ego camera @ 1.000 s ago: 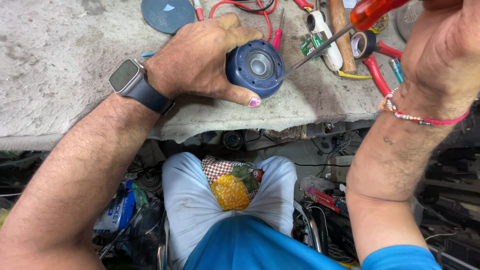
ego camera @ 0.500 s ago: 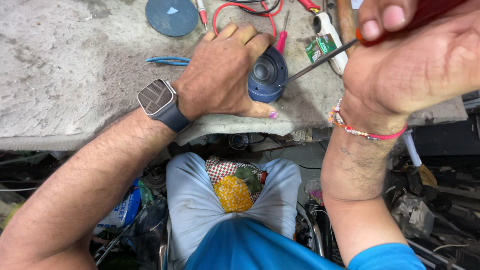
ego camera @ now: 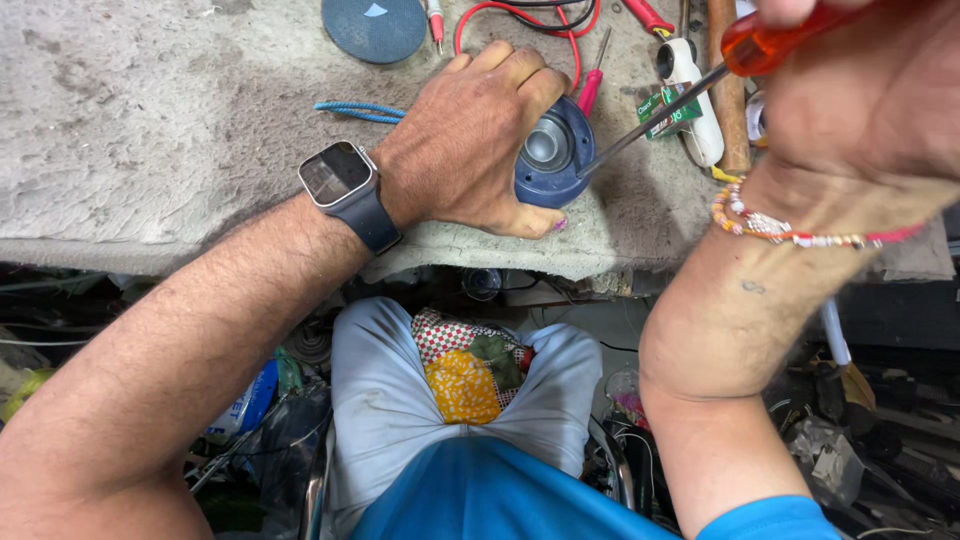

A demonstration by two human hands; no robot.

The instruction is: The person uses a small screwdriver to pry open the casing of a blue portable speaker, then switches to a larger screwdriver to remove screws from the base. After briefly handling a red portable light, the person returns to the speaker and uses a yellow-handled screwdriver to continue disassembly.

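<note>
My left hand grips a round dark blue speaker body with a grey cone in its middle, pressing it onto the worn grey bench top. A smartwatch sits on that wrist. My right hand, wearing a beaded bracelet, holds a screwdriver with an orange-red handle. Its metal shaft slants down to the left and its tip touches the right rim of the speaker.
A round blue disc lies at the bench's far edge, next to red leads and a small red screwdriver. A white tool, a wooden handle and a blue cord lie nearby. Clutter fills the floor below.
My left hand has shifted its hold on the speaker, which now shows its grey cone more openly. My right hand has pulled in closer with the screwdriver, whose tip stays at the speaker's right rim.
</note>
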